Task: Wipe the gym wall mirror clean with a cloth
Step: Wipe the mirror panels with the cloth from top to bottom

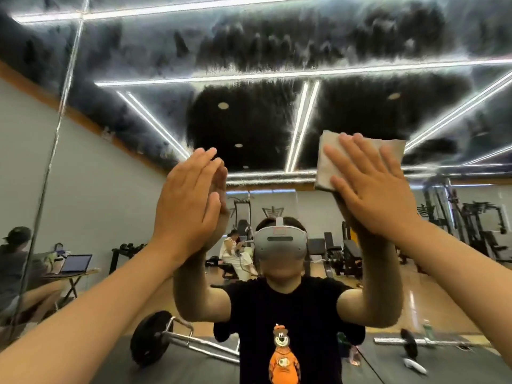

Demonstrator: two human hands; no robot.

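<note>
Now the right hand (371, 189) presses the cloth (329, 162) flat-open against the mirror (249, 120); left hand (185, 200) open, empty.

No words, numbers or brand names can be read anywhere. In the mirror (249, 120), the reflected black T-shirt (285, 309) carries a cartoon bear print (283, 353) on its chest, with no lettering legible on it. The reflected headset (279, 242) shows a small reddish mark at its top edge, too blurred to read. An angular emblem (273, 211) on the far wall holds no legible characters. The laptop screen (76, 263) is blank blue.
</note>
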